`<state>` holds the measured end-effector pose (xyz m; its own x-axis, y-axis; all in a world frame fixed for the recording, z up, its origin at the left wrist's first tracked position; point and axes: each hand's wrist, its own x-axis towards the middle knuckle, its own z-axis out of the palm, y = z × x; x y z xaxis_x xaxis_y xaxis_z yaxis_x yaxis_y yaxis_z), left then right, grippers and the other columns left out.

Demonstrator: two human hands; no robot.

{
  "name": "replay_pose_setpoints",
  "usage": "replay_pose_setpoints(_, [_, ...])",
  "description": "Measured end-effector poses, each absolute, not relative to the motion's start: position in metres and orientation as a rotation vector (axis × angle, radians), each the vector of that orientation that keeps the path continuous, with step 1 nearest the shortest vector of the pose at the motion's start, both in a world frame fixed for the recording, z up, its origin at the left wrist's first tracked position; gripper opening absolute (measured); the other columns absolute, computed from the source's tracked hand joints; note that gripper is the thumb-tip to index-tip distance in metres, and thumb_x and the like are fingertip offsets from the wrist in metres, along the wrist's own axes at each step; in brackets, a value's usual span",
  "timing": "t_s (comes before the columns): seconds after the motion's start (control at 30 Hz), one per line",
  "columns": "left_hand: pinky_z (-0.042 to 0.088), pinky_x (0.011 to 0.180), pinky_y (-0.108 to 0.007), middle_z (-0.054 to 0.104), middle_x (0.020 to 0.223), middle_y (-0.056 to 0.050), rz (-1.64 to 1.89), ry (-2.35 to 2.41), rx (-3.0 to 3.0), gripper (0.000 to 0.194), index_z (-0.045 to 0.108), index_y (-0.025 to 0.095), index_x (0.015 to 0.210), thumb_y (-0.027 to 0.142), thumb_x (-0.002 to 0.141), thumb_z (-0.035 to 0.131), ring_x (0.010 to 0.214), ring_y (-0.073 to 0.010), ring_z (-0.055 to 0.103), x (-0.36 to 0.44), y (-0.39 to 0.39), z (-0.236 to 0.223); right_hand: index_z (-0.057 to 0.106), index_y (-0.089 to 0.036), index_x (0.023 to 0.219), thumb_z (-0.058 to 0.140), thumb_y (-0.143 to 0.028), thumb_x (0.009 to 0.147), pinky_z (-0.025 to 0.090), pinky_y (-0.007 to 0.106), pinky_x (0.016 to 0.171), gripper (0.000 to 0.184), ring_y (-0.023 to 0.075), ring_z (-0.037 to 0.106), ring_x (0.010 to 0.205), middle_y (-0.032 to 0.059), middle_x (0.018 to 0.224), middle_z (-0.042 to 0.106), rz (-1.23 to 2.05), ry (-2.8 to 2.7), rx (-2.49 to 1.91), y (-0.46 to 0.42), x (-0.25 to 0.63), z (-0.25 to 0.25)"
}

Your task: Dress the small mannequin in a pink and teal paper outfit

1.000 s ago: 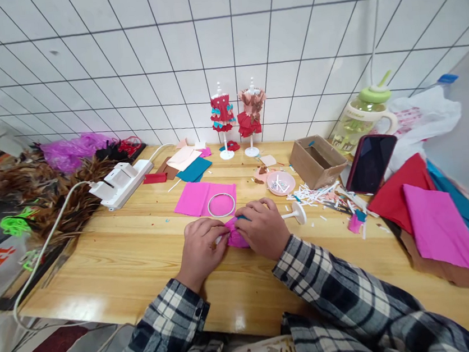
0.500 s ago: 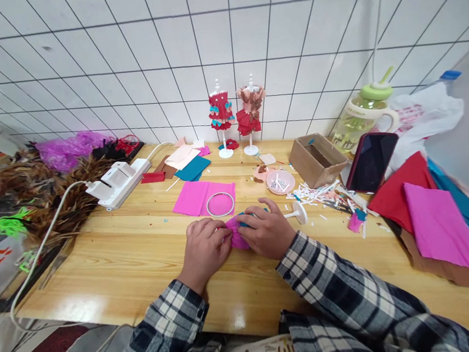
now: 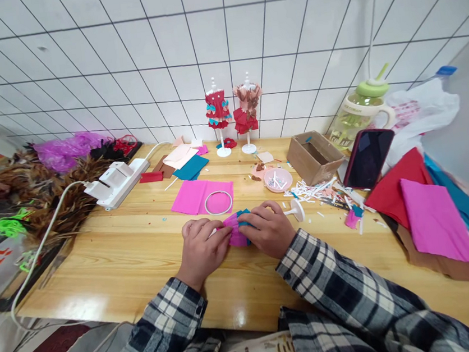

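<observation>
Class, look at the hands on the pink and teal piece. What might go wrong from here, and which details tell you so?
The pink and teal piece is between the fingers of the left hand and right hand; uneven pulling might crease it.

The white stand lies tipped over beside the right hand, so a nudge may roll it.

Loose white strips lie near the pink dish and could scatter if brushed.

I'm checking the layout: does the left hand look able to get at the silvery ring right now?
Probably yes: the ring lies uncovered on the pink sheet, just beyond the left hand, and nothing visible blocks the way. That hand is busy at the pink and teal piece, though.
</observation>
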<state>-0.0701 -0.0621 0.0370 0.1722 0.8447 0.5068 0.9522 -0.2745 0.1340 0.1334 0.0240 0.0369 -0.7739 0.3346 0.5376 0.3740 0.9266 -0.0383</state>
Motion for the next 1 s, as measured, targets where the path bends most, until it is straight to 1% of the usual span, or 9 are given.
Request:
replay_pose_setpoints(0.17, [0.031, 0.092, -0.046, 0.074, 0.095, -0.002, -0.713, -1.729, -2.240, 0.018, 0.073, 0.032, 0.094, 0.023, 0.083, 0.063, 0.095, -0.0232, 0.059, -0.069, -0.062, 0.037, 0.068, -0.026, 0.094, 0.052, -0.021, 0.095, 0.030, 0.041, 0.092, 0.017, 0.0170, 0.054, 0.096, -0.0013, 0.114, 0.068, -0.144, -2.524, -0.459, 0.026, 0.135, 0.037])
replay_pose_setpoints(0.37, [0.031, 0.088, -0.046, 0.073, 0.105, -0.001, -0.633, -1.638, -2.308, 0.020, 0.072, 0.033, 0.098, 0.023, 0.083, 0.062, 0.097, -0.0246, 0.058, -0.070, -0.066, 0.035, 0.069, -0.026, 0.093, 0.051, -0.025, 0.095, 0.027, 0.044, 0.099, 0.018, 0.0179, 0.054, 0.102, -0.0023, 0.119, 0.068, -0.151, -2.530, -0.390, 0.028, 0.138, 0.037])
replay_pose_setpoints(0.5, [0.035, 0.086, -0.044, 0.072, 0.098, -0.003, -0.781, -1.653, -2.244, 0.024, 0.072, 0.033, 0.103, 0.027, 0.081, 0.064, 0.092, -0.0243, 0.059, -0.078, -0.070, 0.036, 0.067, -0.029, 0.110, 0.053, -0.027, 0.094, 0.029, 0.042, 0.100, 0.021, 0.0174, 0.057, 0.103, -0.0015, 0.120, 0.068, -0.086, -2.448, -0.391, 0.026, 0.146, 0.037])
replay_pose_setpoints(0.6, [0.039, 0.087, -0.043, 0.069, 0.094, -0.006, -0.885, -1.796, -2.067, 0.024, 0.072, 0.029, 0.104, 0.024, 0.083, 0.060, 0.091, -0.0241, 0.060, -0.098, -0.058, 0.044, 0.064, -0.029, 0.118, 0.055, -0.028, 0.093, 0.034, 0.038, 0.096, 0.027, 0.0175, 0.058, 0.102, 0.0002, 0.119, 0.069, -0.032, -2.368, -0.462, 0.026, 0.157, 0.038])
replay_pose_setpoints(0.7, [0.044, 0.086, -0.041, 0.068, 0.103, -0.008, -0.715, -1.914, -2.153, 0.031, 0.070, 0.026, 0.111, 0.021, 0.087, 0.052, 0.097, -0.0255, 0.060, -0.122, -0.031, 0.052, 0.067, -0.027, 0.113, 0.056, -0.025, 0.091, 0.037, 0.037, 0.094, 0.025, 0.0176, 0.059, 0.099, 0.0016, 0.115, 0.070, 0.027, -2.284, -0.594, 0.029, 0.167, 0.038])
replay_pose_setpoints(0.77, [0.044, 0.089, -0.043, 0.067, 0.112, -0.008, -0.534, -1.886, -2.321, 0.035, 0.069, 0.029, 0.114, 0.019, 0.086, 0.051, 0.105, -0.0269, 0.059, -0.134, -0.011, 0.053, 0.068, -0.026, 0.109, 0.056, -0.024, 0.090, 0.038, 0.037, 0.093, 0.022, 0.0183, 0.060, 0.099, 0.0026, 0.113, 0.071, 0.073, -2.229, -0.677, 0.033, 0.170, 0.037])
replay_pose_setpoints(0.87, [0.043, 0.092, -0.046, 0.065, 0.120, -0.008, -0.346, -1.864, -2.415, 0.031, 0.072, 0.030, 0.106, 0.021, 0.083, 0.055, 0.113, -0.0295, 0.056, -0.139, 0.008, 0.048, 0.070, -0.025, 0.103, 0.056, -0.021, 0.089, 0.040, 0.038, 0.091, 0.020, 0.0193, 0.060, 0.099, 0.0031, 0.111, 0.071, 0.126, -2.171, -0.713, 0.038, 0.171, 0.034])
replay_pose_setpoints(0.93, [0.042, 0.094, -0.048, 0.064, 0.120, -0.008, -0.324, -1.893, -2.414, 0.023, 0.074, 0.028, 0.095, 0.024, 0.082, 0.056, 0.114, -0.0302, 0.055, -0.138, 0.012, 0.041, 0.070, -0.025, 0.101, 0.056, -0.018, 0.088, 0.042, 0.038, 0.090, 0.021, 0.0198, 0.059, 0.099, 0.0032, 0.110, 0.071, 0.149, -2.156, -0.707, 0.041, 0.171, 0.032])
replay_pose_setpoints(1.0, [0.041, 0.097, -0.047, 0.064, 0.121, -0.008, -0.358, -1.915, -2.437, 0.021, 0.074, 0.027, 0.090, 0.026, 0.084, 0.054, 0.116, -0.0290, 0.054, -0.138, 0.011, 0.034, 0.070, -0.024, 0.101, 0.055, -0.017, 0.087, 0.043, 0.039, 0.089, 0.022, 0.0206, 0.059, 0.099, 0.0038, 0.110, 0.070, 0.170, -2.151, -0.705, 0.044, 0.170, 0.029])
